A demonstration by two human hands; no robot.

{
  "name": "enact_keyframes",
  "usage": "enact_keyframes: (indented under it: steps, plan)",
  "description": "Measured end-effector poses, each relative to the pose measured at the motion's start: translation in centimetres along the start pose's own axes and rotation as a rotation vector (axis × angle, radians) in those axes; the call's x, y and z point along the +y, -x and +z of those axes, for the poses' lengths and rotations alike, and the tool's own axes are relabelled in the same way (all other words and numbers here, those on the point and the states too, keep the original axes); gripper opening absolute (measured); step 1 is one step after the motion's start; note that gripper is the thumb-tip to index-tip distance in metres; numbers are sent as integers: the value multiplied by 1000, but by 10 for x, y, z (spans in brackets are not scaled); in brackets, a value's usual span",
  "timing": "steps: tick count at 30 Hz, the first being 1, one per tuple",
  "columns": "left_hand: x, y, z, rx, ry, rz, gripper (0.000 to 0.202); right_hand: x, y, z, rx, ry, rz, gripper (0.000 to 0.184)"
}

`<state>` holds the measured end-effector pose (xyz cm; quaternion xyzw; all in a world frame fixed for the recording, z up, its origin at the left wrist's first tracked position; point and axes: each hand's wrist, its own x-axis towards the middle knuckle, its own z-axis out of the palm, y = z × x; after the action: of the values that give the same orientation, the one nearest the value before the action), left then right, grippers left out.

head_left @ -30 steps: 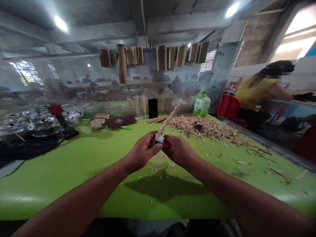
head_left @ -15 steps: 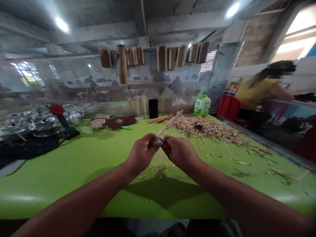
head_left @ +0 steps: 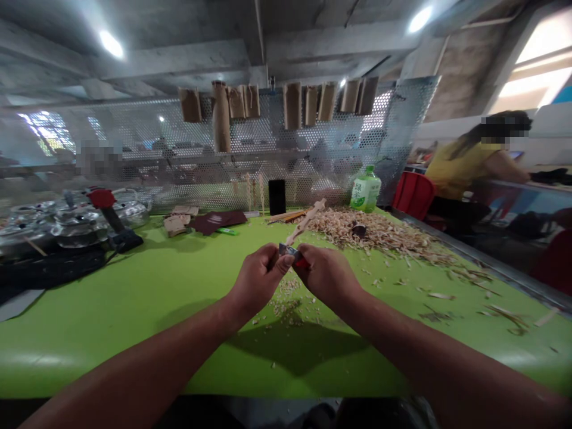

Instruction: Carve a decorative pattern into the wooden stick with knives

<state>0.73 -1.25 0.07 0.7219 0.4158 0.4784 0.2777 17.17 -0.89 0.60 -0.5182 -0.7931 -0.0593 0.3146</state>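
My left hand (head_left: 259, 277) is closed on the near end of a thin carved wooden stick (head_left: 305, 221) that points up and away to the right. My right hand (head_left: 326, 274) is closed on a small knife with a red handle (head_left: 295, 255); its blade lies against the stick between my thumbs. Both hands meet above the green table (head_left: 134, 298). A small heap of wood chips (head_left: 286, 301) lies on the table directly under them.
A big pile of shavings (head_left: 375, 232) spreads at the right rear, with a green bottle (head_left: 365, 188) behind it. Metal lids and a red-topped tool (head_left: 107, 214) sit at the left. A perforated metal screen (head_left: 223, 155) backs the table. A person in yellow (head_left: 469, 161) sits at the right.
The stick's far end has dropped lower and swung a little to the right, then back slightly. Both hands stay together at about the same spot.
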Motion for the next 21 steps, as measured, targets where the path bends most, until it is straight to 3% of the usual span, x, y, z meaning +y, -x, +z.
enact_keyframes:
  steps: [9, 21]
  plan:
    - [5, -6, 0, -100, 170, -80, 36, 0, -1, -1, 4, -58, 37, 23]
    - [9, -1, -1, 28, -17, -83, 39, 2, -1, -1, 28, 21, 20, 23]
